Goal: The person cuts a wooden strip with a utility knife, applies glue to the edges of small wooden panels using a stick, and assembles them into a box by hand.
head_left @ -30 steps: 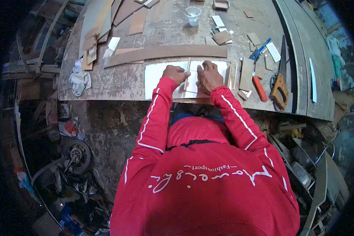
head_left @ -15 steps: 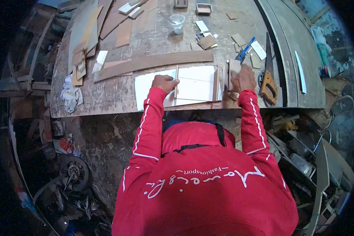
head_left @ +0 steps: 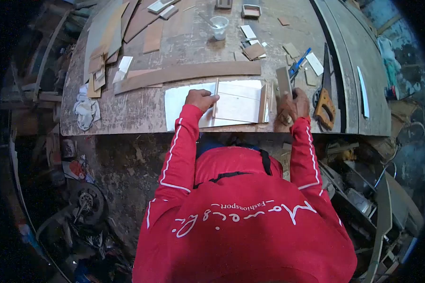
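My left hand [head_left: 202, 99] pinches a thin upright wooden strip [head_left: 216, 99] that stands across a white board [head_left: 238, 104]. Along the board's right side stands another wooden strip [head_left: 262, 104]. To the right of it, my right hand [head_left: 295, 104] is closed round the lower part of a flat wooden piece [head_left: 284, 81], which is raised on edge. Beyond that hand lies a blue tool [head_left: 299, 63] among small offcuts. A handsaw [head_left: 325, 107] with a wooden handle rests just right of my right hand.
A long wooden strip [head_left: 189, 74] lies behind the white board. Farther back are a clear plastic cup [head_left: 219, 29] and a small open box [head_left: 251, 11]. Wood sheets [head_left: 109, 28] and a white cloth [head_left: 86, 111] lie at the left of the worktable [head_left: 141, 111].
My right hand has gripped the flat wooden piece and lifted it on edge. My left hand stays on the thin strip. The view has shifted slightly.
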Demonstrator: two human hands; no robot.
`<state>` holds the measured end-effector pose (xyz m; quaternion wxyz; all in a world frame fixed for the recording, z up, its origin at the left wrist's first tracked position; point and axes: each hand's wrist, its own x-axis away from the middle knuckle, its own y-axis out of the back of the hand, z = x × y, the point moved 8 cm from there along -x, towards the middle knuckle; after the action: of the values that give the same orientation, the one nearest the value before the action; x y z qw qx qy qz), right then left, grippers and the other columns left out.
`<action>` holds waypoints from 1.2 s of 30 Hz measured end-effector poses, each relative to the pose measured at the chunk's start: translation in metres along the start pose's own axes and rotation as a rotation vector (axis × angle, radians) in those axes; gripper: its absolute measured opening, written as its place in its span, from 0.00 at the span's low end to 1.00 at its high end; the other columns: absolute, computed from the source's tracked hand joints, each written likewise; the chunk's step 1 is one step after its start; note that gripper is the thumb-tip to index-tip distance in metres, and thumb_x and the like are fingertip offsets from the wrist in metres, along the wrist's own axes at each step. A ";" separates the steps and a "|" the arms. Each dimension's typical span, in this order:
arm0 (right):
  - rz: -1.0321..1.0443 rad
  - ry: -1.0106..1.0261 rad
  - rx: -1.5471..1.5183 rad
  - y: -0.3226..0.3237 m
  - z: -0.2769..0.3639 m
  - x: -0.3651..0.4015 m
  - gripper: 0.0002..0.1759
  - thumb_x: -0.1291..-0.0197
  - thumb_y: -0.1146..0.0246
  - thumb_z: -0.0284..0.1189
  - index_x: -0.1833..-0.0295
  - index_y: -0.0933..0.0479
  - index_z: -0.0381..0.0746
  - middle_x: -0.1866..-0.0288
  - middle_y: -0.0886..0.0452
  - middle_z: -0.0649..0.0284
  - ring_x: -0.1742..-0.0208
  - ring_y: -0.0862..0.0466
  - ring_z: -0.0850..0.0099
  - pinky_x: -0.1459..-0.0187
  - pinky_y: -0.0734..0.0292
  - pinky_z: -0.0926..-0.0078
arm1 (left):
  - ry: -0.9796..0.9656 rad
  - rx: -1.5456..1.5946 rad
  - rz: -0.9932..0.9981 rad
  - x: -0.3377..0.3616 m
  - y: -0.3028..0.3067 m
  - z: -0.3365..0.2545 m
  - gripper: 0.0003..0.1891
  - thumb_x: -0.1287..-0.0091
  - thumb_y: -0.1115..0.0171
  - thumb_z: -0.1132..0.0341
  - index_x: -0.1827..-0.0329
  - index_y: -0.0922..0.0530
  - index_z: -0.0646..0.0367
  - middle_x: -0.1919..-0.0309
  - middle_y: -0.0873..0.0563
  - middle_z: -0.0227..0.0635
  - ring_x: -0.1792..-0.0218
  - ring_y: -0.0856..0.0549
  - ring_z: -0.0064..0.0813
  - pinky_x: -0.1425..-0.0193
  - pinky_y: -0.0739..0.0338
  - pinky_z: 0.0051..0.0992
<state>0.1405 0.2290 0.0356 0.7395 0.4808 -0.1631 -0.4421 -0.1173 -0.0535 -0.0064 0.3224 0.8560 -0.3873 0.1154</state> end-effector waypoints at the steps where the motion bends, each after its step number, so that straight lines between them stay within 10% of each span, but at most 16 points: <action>1: -0.093 0.089 -0.048 0.019 0.019 0.003 0.20 0.42 0.31 0.40 0.54 0.17 0.34 0.59 0.15 0.49 0.61 0.14 0.53 0.57 0.21 0.59 | -0.004 0.003 -0.004 -0.001 0.000 0.001 0.30 0.45 0.27 0.51 0.49 0.16 0.71 0.58 0.11 0.52 0.57 0.10 0.38 0.47 0.18 0.29; 10: 0.223 0.560 -0.141 0.052 0.183 0.036 0.07 0.46 0.33 0.25 0.60 0.17 0.42 0.62 0.19 0.62 0.60 0.16 0.61 0.60 0.21 0.66 | -0.081 -0.040 -0.012 -0.003 -0.001 -0.001 0.25 0.41 0.28 0.61 0.48 0.18 0.74 0.59 0.10 0.49 0.62 0.10 0.31 0.55 0.15 0.26; 36: 0.463 0.549 0.093 0.005 0.173 0.065 0.10 0.53 0.32 0.31 0.62 0.16 0.48 0.59 0.20 0.63 0.57 0.15 0.58 0.60 0.19 0.60 | -0.018 0.151 0.033 0.001 -0.001 0.008 0.27 0.40 0.29 0.57 0.48 0.18 0.74 0.59 0.10 0.51 0.61 0.09 0.34 0.56 0.16 0.28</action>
<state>0.0637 0.0791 0.1113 0.8135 0.5651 -0.0829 -0.1094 -0.1162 -0.0583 -0.0125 0.2517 0.8723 -0.3946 0.1419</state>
